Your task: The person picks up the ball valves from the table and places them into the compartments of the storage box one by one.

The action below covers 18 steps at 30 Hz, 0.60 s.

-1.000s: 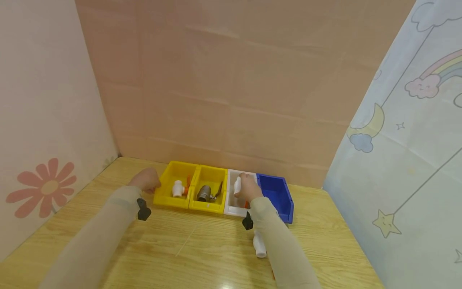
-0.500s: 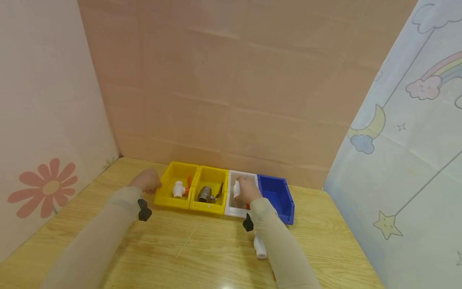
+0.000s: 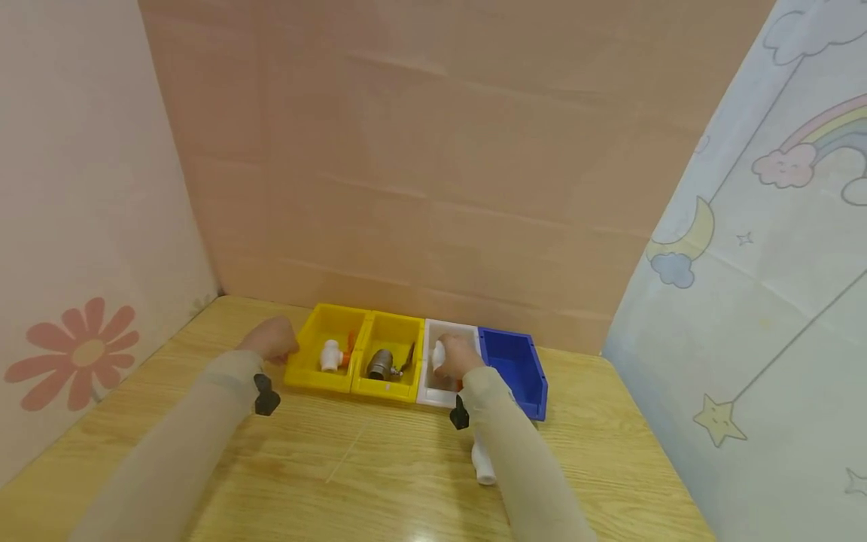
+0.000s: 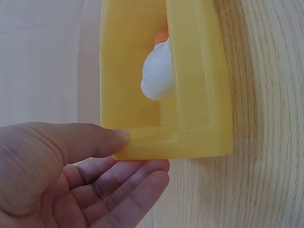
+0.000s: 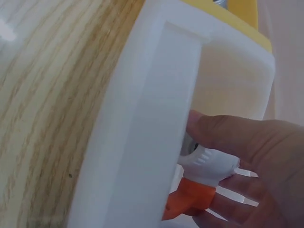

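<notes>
My left hand (image 3: 271, 340) pinches the outer side rim of the left yellow bin (image 4: 204, 95), thumb over the edge and fingers beneath. A white plastic ball valve (image 3: 330, 357) with an orange handle lies in that bin. My right hand (image 3: 457, 357) is inside the white bin (image 5: 137, 128), gripping another white ball valve (image 5: 209, 166) between thumb and fingers. Its orange handle (image 5: 192, 197) points towards the bin's front wall. In the right wrist view, part of this valve is hidden behind that wall and my fingers.
A metal ball valve (image 3: 381, 364) lies in the second yellow bin (image 3: 389, 391). At the right end of the row stands a blue bin (image 3: 511, 357). Another white valve (image 3: 483, 463) lies on the wooden table (image 3: 379, 482), partly covered by my right forearm.
My right hand and its valve have sunk slightly within the white bin. The left hand keeps its hold on the yellow bin. The head view has shifted a little.
</notes>
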Motion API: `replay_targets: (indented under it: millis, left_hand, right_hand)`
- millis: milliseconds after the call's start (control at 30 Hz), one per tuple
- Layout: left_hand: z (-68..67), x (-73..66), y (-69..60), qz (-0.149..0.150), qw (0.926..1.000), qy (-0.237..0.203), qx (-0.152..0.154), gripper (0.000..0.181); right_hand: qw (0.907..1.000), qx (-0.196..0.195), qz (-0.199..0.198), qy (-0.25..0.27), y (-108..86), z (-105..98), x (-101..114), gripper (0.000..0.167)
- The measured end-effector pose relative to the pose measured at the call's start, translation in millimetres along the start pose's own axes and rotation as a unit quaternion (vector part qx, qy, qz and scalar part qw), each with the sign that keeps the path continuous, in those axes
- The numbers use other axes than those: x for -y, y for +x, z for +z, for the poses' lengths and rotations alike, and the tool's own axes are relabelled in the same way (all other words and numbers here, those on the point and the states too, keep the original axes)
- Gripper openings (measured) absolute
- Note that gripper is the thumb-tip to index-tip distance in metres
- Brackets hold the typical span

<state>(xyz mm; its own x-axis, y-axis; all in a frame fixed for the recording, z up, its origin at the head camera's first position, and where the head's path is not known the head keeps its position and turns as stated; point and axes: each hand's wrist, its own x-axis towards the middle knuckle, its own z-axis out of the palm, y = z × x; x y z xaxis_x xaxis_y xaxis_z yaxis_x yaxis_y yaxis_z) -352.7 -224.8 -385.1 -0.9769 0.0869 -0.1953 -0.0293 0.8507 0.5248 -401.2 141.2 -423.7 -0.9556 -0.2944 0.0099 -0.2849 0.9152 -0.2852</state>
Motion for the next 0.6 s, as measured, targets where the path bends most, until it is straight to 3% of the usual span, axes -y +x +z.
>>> replay_targets:
  millis: [367,600]
  left_hand:
    - [-1.4,2.5,2.4,-0.002,1.0000,0.003,0.002,0.017]
    - [-1.4,2.2,2.9,-0.010,0.9999,0.001,0.005,0.017]
  right_hand:
    - [0.9980,0.033,0.044,0.032,6.9,3.7,2.6,0.077]
    - [0.9968,0.042,0.045,0.051,8.5,5.7,1.5,0.076]
